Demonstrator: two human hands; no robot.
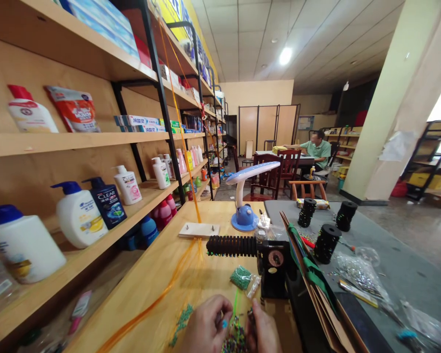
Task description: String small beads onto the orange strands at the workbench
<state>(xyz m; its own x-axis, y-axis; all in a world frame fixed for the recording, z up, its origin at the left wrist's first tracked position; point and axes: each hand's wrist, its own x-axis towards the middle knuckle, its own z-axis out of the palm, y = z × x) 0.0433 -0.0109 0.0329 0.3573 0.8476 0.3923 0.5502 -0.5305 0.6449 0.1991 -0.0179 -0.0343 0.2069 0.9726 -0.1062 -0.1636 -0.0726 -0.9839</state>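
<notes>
The left hand [206, 327] and right hand [263, 332] sat close together at the near edge of the wooden table [158, 274], over a heap of mixed beads [235, 340]. A thin green strand [235, 299] came up out of the narrow gap between the two hands, its long axis near upright and running away from the person toward a small bag of green beads [241, 277]. The left fingers [220, 314] were curled nearly closed, thumb and forefinger nipped on a tiny blue bead [224, 324] just beside the strand's lower end. The right fingers [256, 310] were bent inward toward the strand; whether they had hold of it could not be told. Beyond lay a black ribbed roller [231, 246], crosswise.
</notes>
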